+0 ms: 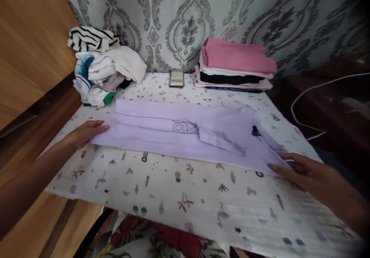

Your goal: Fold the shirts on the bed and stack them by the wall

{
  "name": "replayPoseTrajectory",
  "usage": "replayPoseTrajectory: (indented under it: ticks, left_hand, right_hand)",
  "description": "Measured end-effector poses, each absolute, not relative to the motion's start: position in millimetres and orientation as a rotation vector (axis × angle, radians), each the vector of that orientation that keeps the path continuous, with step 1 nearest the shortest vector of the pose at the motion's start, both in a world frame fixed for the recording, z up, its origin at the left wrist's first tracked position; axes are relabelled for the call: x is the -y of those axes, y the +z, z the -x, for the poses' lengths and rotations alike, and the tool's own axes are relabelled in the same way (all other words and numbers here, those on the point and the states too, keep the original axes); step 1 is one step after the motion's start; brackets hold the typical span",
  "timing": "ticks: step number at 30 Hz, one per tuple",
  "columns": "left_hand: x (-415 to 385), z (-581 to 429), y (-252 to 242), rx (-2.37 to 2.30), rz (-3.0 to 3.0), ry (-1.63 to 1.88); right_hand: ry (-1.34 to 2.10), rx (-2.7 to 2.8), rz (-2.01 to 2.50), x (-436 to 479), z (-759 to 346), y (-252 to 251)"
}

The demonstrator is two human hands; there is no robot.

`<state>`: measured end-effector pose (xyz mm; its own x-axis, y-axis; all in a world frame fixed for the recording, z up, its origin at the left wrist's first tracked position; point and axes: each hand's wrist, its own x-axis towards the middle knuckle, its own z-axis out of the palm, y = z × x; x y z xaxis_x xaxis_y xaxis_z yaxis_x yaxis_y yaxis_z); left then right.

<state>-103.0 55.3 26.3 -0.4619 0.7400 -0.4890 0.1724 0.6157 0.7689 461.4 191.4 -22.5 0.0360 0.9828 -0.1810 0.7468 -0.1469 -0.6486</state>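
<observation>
A lilac shirt (162, 132) lies folded lengthwise across a white cloth with small printed figures (179, 196) that covers the table. My left hand (83, 134) rests at the shirt's left end, fingers stretched along its edge. My right hand (306, 173) lies at the right end near the collar, fingers extended and touching the fabric's lower corner. One sleeve is folded in over the middle of the shirt.
A loose heap of white and striped clothes (101, 69) sits at the back left. A neat stack topped by a pink garment (235, 63) stands at the back right. A small blurred box (176, 78) is between them. Wooden panel at left; white cable (306, 92) at right.
</observation>
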Motion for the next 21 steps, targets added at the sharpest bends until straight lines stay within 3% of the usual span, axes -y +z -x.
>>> replayPoseTrajectory:
  ticks: [4,8,14,21]
  left_hand:
    - [-57,107,27,-1.918,-0.762,0.802]
    - [-56,111,28,-1.898,-0.870,0.763]
    - [-52,112,20,-1.731,-0.855,1.010]
    - [-49,115,12,-1.502,-0.866,1.226]
  right_hand:
    - [0.625,1.925,2.073,-195,-467,-27]
    - [0.276,2.099,1.756,-187,-424,-12]
    - [1.323,2.316,0.907,-195,-246,17]
    - [2.525,1.894,0.687,-212,-39,1]
